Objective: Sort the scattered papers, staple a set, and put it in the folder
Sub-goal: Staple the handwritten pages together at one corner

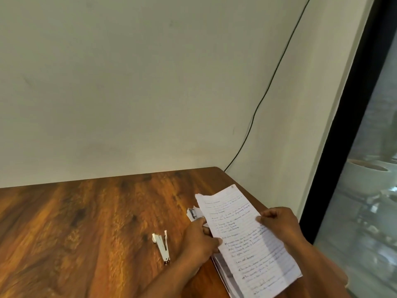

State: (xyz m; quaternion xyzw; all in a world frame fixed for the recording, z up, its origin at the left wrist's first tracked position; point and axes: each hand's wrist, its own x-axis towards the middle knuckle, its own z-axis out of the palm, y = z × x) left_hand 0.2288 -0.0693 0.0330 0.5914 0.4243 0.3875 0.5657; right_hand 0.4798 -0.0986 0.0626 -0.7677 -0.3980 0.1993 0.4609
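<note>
At the right end of the wooden table [86, 211], both hands grip a sheaf of handwritten lined papers [247, 239], raised slightly off the surface and tilted toward the camera. The left hand [199, 241] clamps the sheets' left edge, thumb on top near the middle and fingers curled underneath, its forearm running in from the bottom of the frame. The right hand [279, 222] pinches the right edge, thumb pressed onto the top page, knuckles bent. More sheets peek out behind the left edge, and darker printed pages show below the stack; how many there are is unclear, and the writing is too blurred to read. The white stapler [161, 246] lies open on the table, just left of the left hand, not touching it. A dark cable [268, 87] runs down the wall
</note>
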